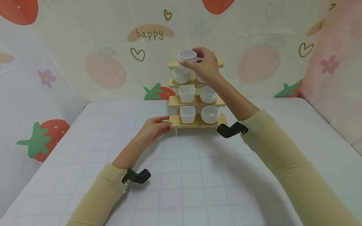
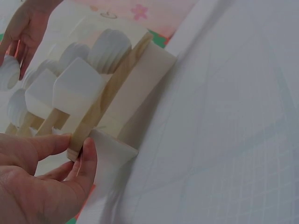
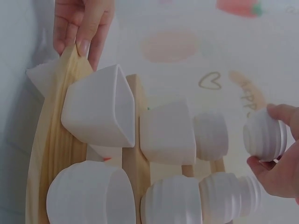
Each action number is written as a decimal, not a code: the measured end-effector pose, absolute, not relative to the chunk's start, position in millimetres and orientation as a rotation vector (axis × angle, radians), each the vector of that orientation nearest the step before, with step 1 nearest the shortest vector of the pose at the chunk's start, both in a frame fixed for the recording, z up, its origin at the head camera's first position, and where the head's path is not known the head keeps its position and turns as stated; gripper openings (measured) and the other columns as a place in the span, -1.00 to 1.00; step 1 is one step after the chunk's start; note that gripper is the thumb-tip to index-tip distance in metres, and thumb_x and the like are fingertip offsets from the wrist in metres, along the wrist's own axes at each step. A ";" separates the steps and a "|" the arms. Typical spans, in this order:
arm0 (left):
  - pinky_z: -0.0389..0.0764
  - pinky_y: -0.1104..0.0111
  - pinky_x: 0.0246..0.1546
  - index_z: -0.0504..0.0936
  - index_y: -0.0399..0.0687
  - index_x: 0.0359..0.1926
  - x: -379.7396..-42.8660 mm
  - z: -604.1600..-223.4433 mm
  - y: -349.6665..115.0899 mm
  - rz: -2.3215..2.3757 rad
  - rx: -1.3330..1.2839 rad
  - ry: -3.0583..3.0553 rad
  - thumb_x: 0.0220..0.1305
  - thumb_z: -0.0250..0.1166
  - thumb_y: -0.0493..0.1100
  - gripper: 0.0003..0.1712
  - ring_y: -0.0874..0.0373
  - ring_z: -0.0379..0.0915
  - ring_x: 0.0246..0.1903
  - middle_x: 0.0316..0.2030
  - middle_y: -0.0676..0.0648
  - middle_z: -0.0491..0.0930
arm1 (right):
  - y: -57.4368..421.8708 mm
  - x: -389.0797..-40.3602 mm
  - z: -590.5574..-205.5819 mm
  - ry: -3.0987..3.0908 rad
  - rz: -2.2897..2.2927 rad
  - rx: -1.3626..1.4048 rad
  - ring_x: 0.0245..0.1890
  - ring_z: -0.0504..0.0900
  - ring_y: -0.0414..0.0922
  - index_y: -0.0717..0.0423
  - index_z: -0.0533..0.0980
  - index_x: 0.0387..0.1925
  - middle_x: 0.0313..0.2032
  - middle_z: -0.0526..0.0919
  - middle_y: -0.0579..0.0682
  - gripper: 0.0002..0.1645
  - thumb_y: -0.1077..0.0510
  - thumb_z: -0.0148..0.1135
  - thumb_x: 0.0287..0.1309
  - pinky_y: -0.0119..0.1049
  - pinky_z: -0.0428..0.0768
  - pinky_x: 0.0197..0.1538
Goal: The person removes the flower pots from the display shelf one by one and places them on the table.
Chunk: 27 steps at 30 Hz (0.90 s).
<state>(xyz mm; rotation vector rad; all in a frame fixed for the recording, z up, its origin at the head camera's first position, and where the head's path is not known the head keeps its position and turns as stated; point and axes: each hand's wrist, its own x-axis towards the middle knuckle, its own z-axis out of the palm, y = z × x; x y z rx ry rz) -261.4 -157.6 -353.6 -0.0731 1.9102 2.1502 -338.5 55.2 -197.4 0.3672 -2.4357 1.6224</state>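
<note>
A small round white cup (image 1: 188, 56) with a ribbed side is held by my right hand (image 1: 207, 64), thumb and fingers on opposite sides of it. In the head view it overlaps the left part of the stand's top shelf (image 1: 173, 64). My left hand (image 1: 154, 128) pinches the left end of the lowest wooden shelf (image 1: 198, 125), thumb above and fingers below, as the left wrist view shows. Square white cups (image 3: 98, 107) stand on the left of the two lower shelves. Round white cups (image 3: 173, 200) line the right side, partly hidden by my right hand in the head view.
The tiered stand rests on a table (image 1: 181, 182) with a pale checked cloth, close to the back wall. Strawberry-patterned sheets (image 1: 203, 18) hang behind and at both sides. A black wrist device (image 1: 233, 129) sticks out from each beige sleeve.
</note>
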 end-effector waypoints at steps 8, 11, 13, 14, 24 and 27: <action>0.73 0.53 -0.08 0.25 -0.43 0.55 -260.6 -354.0 -158.0 2.146 -0.065 1.909 0.56 0.16 -0.39 -0.37 0.29 0.64 -0.25 0.26 -0.33 0.46 | 60.4 -334.1 -203.0 -2.414 1.636 0.400 0.27 0.55 0.00 0.21 0.37 0.48 0.37 0.52 0.11 -0.19 0.08 0.48 0.31 -0.34 0.60 0.28; 0.73 0.53 -0.09 0.25 -0.43 0.55 -260.5 -354.2 -157.9 2.148 -0.072 1.905 0.56 0.16 -0.39 -0.37 0.28 0.64 -0.25 0.25 -0.32 0.47 | 62.4 -332.3 -205.4 -2.393 1.642 0.427 0.24 0.57 0.02 0.24 0.37 0.47 0.36 0.53 0.13 -0.19 0.10 0.48 0.31 -0.32 0.62 0.26; 0.73 0.53 -0.09 0.25 -0.42 0.55 -260.5 -354.1 -157.9 2.149 -0.078 1.904 0.56 0.17 -0.39 -0.37 0.28 0.64 -0.25 0.25 -0.32 0.47 | 63.7 -331.3 -207.2 -2.379 1.645 0.441 0.23 0.57 0.03 0.25 0.37 0.48 0.37 0.53 0.15 -0.19 0.12 0.48 0.31 -0.30 0.64 0.25; 0.73 0.53 -0.09 0.25 -0.42 0.55 -260.5 -354.1 -157.8 2.150 -0.081 1.903 0.56 0.17 -0.39 -0.37 0.28 0.64 -0.25 0.25 -0.31 0.47 | 64.2 -331.0 -208.3 -2.372 1.650 0.449 0.22 0.58 0.04 0.26 0.37 0.48 0.37 0.53 0.16 -0.19 0.13 0.48 0.31 -0.29 0.64 0.24; 0.73 0.52 -0.08 0.26 -0.44 0.54 -261.3 -355.4 -158.0 2.157 -0.072 1.902 0.55 0.17 -0.40 -0.37 0.28 0.64 -0.26 0.21 -0.30 0.49 | 71.2 -321.8 -213.0 -2.342 1.692 0.484 0.09 0.60 -0.01 0.27 0.36 0.49 0.34 0.56 0.16 -0.17 0.14 0.49 0.30 -0.42 0.62 -0.02; 0.73 0.53 -0.09 0.27 -0.43 0.54 -262.1 -355.8 -158.4 2.155 -0.070 1.904 0.55 0.17 -0.40 -0.38 0.28 0.64 -0.26 0.20 -0.29 0.50 | 72.2 -318.3 -214.0 -2.336 1.711 0.486 0.03 0.60 -0.04 0.25 0.37 0.48 0.32 0.57 0.15 -0.18 0.14 0.50 0.29 -0.45 0.63 -0.06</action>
